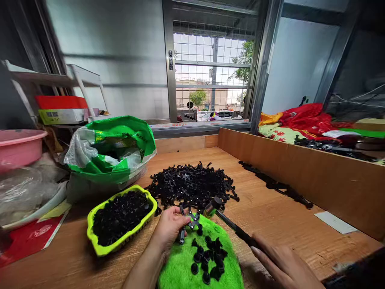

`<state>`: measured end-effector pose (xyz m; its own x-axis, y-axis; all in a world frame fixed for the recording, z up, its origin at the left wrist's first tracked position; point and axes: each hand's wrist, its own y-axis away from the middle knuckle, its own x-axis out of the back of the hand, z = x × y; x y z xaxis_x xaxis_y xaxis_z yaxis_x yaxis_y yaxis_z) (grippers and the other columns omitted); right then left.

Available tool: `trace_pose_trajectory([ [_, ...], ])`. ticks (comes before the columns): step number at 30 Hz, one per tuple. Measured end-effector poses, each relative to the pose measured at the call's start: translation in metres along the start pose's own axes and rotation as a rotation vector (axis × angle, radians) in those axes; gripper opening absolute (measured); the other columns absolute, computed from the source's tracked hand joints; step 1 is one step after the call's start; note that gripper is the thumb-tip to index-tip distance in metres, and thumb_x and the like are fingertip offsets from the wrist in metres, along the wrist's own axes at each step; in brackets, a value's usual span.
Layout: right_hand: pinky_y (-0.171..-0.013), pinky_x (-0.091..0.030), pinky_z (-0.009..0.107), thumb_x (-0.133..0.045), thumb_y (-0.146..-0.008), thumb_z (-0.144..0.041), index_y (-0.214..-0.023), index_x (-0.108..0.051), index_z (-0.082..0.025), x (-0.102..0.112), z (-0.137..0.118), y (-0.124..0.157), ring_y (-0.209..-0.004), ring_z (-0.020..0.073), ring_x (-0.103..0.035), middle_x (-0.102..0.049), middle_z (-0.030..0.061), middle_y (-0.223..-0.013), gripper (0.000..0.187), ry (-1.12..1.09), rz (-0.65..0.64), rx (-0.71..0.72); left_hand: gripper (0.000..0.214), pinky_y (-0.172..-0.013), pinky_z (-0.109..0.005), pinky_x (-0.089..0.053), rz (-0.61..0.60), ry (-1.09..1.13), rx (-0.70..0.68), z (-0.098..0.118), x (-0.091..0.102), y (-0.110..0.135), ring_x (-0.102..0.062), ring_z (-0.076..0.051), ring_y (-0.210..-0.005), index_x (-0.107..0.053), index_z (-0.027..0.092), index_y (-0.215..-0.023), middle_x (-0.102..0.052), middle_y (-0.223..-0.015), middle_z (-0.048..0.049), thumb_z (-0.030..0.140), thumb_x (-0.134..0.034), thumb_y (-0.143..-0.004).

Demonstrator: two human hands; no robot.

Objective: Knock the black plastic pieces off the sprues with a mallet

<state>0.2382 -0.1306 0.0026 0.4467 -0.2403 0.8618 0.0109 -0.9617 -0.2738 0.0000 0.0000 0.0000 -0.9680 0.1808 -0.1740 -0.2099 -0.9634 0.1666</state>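
Note:
My left hand (170, 228) holds a black plastic sprue frame (189, 220) against the far edge of a fuzzy green pad (183, 265). My right hand (284, 265) grips the black handle of a small hammer (213, 205), whose metal head hovers just right of the frame. Several small black plastic caps (209, 257) lie loose on the pad. Beyond the pad sits a large heap of black sprue frames (192, 182).
A yellow-green basket (99, 247) full of black caps stands left of the pad. Behind it is a green and clear plastic bag (111, 148). A pink basin (18, 146) sits far left. A wooden side wall (300, 168) borders the bench at right, with black pieces (276, 186) along it.

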Motion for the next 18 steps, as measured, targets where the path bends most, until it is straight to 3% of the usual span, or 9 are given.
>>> trace_pose_trajectory([
  [7, -0.058, -0.047, 0.034, -0.009, -0.087, -0.066, -0.085, -0.061, -0.02, -0.014, 0.004, -0.003, -0.089, 0.032, -0.061, -0.064, 0.0132, -0.102, 0.07, 0.0, 0.021, -0.001, 0.041, -0.035, -0.016, -0.036, 0.003, -0.047, -0.005, -0.005, 0.002, 0.003, -0.044, -0.005, -0.04, -0.049, 0.013, -0.076, -0.063, -0.057, -0.0018, 0.03, -0.075, -0.048],
  [11, -0.06, -0.044, 0.034, -0.014, -0.089, -0.06, -0.084, -0.059, -0.02, -0.011, -0.002, -0.004, -0.085, 0.0305, -0.062, -0.065, 0.0123, -0.097, 0.061, -0.022, -0.034, 0.001, 0.032, -0.035, -0.015, -0.035, -0.008, -0.076, -0.029, -0.009, 0.005, 0.001, -0.041, -0.005, -0.038, -0.049, 0.015, -0.075, -0.058, -0.053, 0.0027, 0.026, -0.072, -0.056],
  [15, -0.06, -0.039, 0.033, -0.022, -0.091, -0.049, -0.088, -0.056, -0.02, -0.01, -0.004, -0.009, -0.07, 0.026, -0.06, -0.064, 0.0069, -0.076, 0.045, -0.049, -0.118, -0.001, 0.03, -0.035, -0.015, -0.036, 0.026, -0.109, -0.034, -0.009, 0.004, 0.002, -0.042, -0.006, -0.039, -0.047, 0.015, -0.074, -0.055, -0.049, 0.0041, 0.025, -0.069, -0.057],
  [18, -0.062, -0.037, 0.034, -0.021, -0.09, -0.048, -0.089, -0.053, -0.019, -0.01, -0.004, -0.01, -0.071, 0.0268, -0.058, -0.061, 0.007, -0.074, 0.043, -0.055, -0.142, -0.024, 0.028, -0.035, -0.014, -0.034, 0.045, -0.113, -0.052, -0.007, 0.002, 0.004, -0.041, -0.005, -0.039, -0.048, 0.015, -0.075, -0.057, -0.051, 0.0034, 0.025, -0.067, -0.058],
])
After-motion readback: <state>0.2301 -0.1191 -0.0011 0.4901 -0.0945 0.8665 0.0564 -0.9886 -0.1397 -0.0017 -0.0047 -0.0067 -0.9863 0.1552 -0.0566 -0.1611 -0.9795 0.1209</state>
